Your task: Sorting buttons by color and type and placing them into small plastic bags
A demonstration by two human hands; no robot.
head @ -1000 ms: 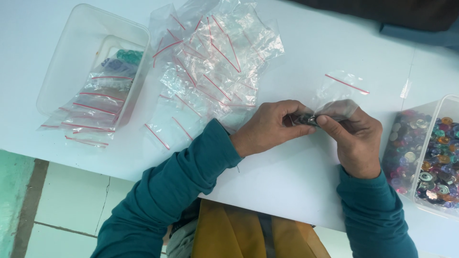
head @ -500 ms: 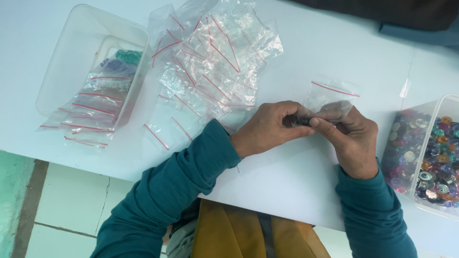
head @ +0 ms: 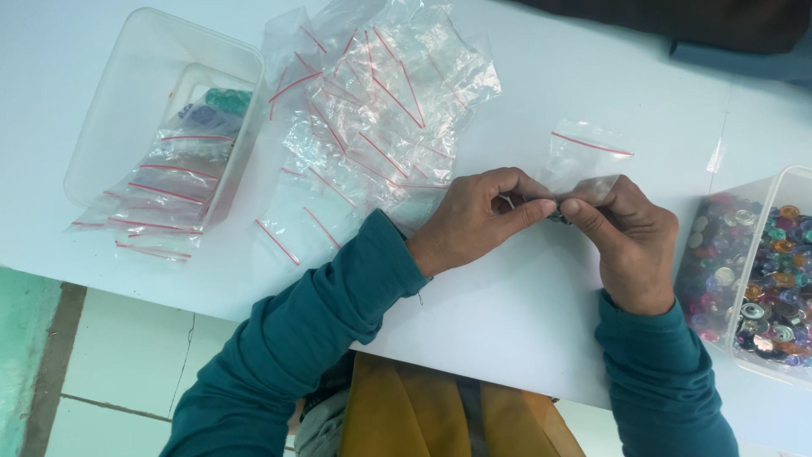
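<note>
Pinching a small clear bag [head: 584, 165] between left hand [head: 478, 216] and right hand [head: 630, 241], the person sits between a heap of empty bags [head: 381, 110] beside a tub [head: 144, 101] of filled ones and a box [head: 791, 186] of coloured buttons [head: 761, 271].

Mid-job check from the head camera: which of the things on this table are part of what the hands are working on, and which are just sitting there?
In hand:
- left hand and right hand, pinching together
- small clear zip bag with a red strip, held by both
- small dark pieces between the fingertips

Lying about:
- pile of empty zip bags
- clear tub with filled bags spilling out
- tub of coloured buttons
- white table
</note>
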